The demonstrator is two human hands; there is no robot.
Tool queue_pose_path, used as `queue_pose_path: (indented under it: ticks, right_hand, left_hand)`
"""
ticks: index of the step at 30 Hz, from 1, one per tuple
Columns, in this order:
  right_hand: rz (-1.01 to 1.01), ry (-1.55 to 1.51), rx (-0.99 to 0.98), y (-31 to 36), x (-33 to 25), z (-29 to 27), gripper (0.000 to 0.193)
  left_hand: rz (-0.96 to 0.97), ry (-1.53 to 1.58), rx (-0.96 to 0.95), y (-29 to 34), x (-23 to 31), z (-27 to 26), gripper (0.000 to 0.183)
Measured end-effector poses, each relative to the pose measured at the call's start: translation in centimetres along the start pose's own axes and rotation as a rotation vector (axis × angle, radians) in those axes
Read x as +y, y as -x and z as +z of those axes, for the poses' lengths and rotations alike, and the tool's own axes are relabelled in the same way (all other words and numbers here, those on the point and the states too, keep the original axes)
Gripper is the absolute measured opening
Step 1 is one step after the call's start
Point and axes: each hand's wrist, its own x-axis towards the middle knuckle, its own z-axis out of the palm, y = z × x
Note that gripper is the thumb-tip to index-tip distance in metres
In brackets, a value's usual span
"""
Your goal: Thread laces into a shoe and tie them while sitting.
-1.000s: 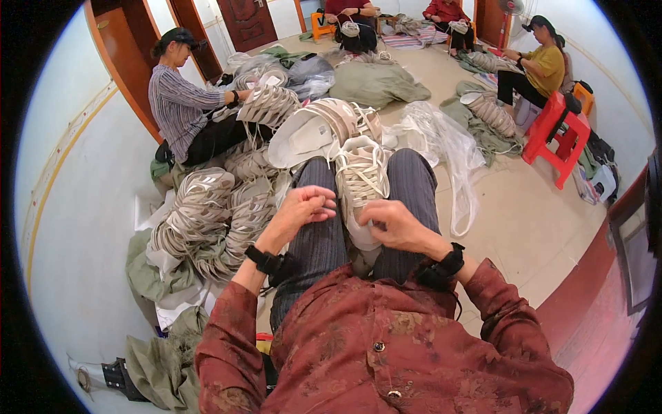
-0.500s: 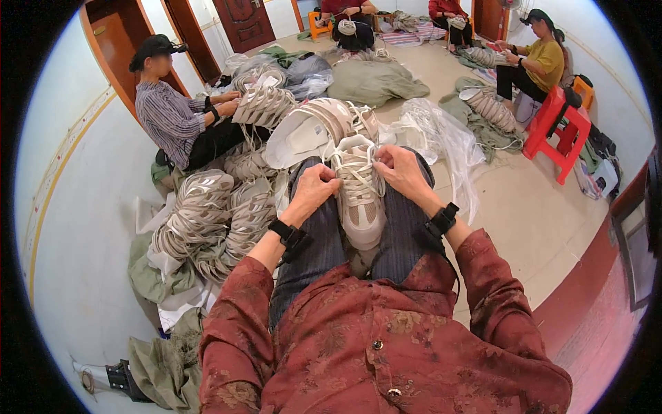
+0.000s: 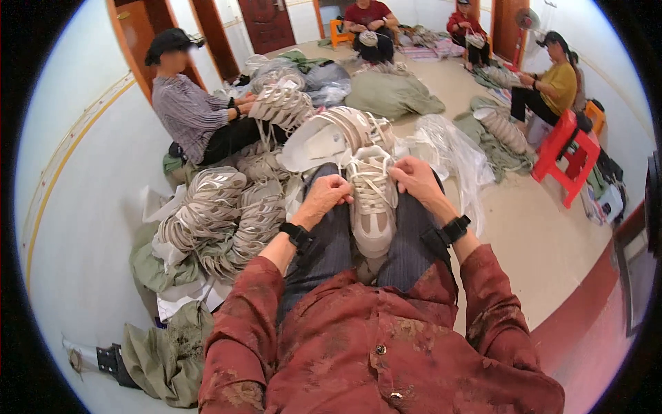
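Through the head view I am watching the right hand [image 3: 417, 182] holding its thumb and forefinger narrow, tips bunched at the right edge of the lacing; I cannot tell whether they are gripping a lace. The left hand [image 3: 327, 197] is curling its fingers just as narrowly beside the left edge, and there too I cannot tell what, if anything, is lying in the pinch.

Between them a pale shoe [image 3: 373, 215] is pointing its toe toward the wearer and its opening away, its long axis running almost straight out from the body. So I am reading a crosswise relation: the laces [image 3: 372, 185] are lying to the right of the left fingertips and to the left of the right ones. The right hand is sitting farther up, nearer the opening; the left is resting slightly lower. Across the midline, I am seeing neither as clearly closer.

Dark striped trousers [image 3: 329, 241] are flanking the shoe. Beyond its opening a stack of shoes [image 3: 339, 134] is leaning, with a clear plastic bag [image 3: 455, 150] lying crumpled to the right. Past the left forearm a larger heap of shoes [image 3: 209, 208] is spreading, and farther out a co-worker [image 3: 189, 114] is sitting.
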Motion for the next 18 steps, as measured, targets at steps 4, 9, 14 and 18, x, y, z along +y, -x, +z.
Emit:
queue_pose_path:
  ticks: [4,9,14,18]
  right_hand:
    - [-0.027,0.099,-0.083,-0.2,0.9,-0.8,0.015]
    - [-0.068,0.128,-0.116,-0.6,1.4,-0.5,0.013]
    - [-0.058,0.136,-0.082,-0.5,1.2,-0.2,0.014]
    - [-0.062,0.108,-0.059,-0.4,1.6,0.0,0.010]
  left_hand:
    - [0.015,0.033,0.011,-0.2,0.1,0.5,0.014]
    - [0.030,0.058,0.034,0.0,-0.2,0.2,0.012]
    - [0.047,0.080,0.018,0.1,-0.2,0.1,0.011]
    - [0.053,0.095,0.007,0.1,-0.3,0.1,0.012]
